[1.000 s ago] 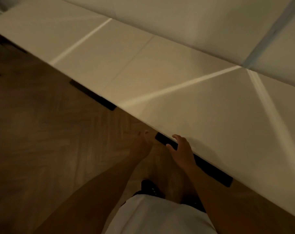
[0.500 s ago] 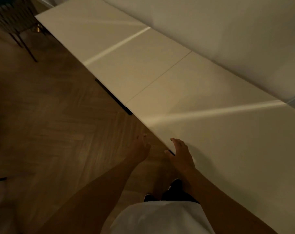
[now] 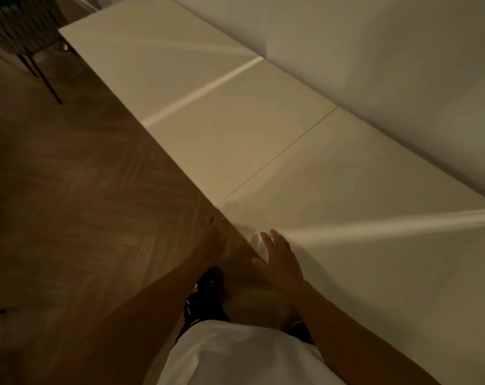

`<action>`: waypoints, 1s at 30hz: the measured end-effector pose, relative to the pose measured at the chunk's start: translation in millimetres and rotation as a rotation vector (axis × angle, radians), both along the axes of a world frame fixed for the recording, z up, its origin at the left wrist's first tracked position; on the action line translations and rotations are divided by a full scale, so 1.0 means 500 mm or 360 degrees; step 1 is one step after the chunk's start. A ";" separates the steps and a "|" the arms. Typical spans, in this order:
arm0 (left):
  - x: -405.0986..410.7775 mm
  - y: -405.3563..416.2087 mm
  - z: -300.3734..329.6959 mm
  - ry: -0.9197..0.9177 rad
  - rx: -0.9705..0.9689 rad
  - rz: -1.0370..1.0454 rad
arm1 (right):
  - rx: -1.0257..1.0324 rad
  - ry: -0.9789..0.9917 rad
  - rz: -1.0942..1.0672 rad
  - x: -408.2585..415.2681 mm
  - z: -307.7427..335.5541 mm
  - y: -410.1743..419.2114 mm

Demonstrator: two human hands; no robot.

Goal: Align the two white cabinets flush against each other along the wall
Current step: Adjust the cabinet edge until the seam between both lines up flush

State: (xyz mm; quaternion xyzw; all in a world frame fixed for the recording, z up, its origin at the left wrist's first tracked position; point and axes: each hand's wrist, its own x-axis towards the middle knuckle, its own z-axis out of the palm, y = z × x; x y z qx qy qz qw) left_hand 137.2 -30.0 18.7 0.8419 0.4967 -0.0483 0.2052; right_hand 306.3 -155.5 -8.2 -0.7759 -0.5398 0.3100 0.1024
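- White tops of the two cabinets (image 3: 263,129) met at a thin seam, just past the right hand (image 3: 280,262).
- That hand lay flat with loose fingers on the near top, likely to push it.
- The left hand (image 3: 210,240) hung low by the front; I cannot tell its grip.

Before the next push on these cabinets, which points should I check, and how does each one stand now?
1. Seam between the far cabinet and the near cabinet: only a thin line shows, tops level. Ok.
2. Front edges in one line at the seam: they look continuous. Ok.
3. Backs against the wall: no gap shows. Ok.
4. Right hand lies flat on the near cabinet's front edge. Ok.
5. Left hand is below the edge, near the seam; contact with the front: cannot tell.
6. Feet clear of the cabinet base: cannot tell.
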 end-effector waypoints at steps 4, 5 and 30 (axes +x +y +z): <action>-0.028 0.167 -0.027 -0.0137 0.0077 -0.0154 | 0.0053 -0.0129 -0.0056 -0.047 -0.029 0.121; -0.037 0.203 -0.036 -0.0140 0.0059 -0.0198 | 0.0072 -0.0171 -0.0083 -0.060 -0.035 0.153; -0.019 0.436 -0.145 0.0262 0.0105 -0.1612 | 0.0337 -0.0464 -0.0645 -0.212 -0.111 0.350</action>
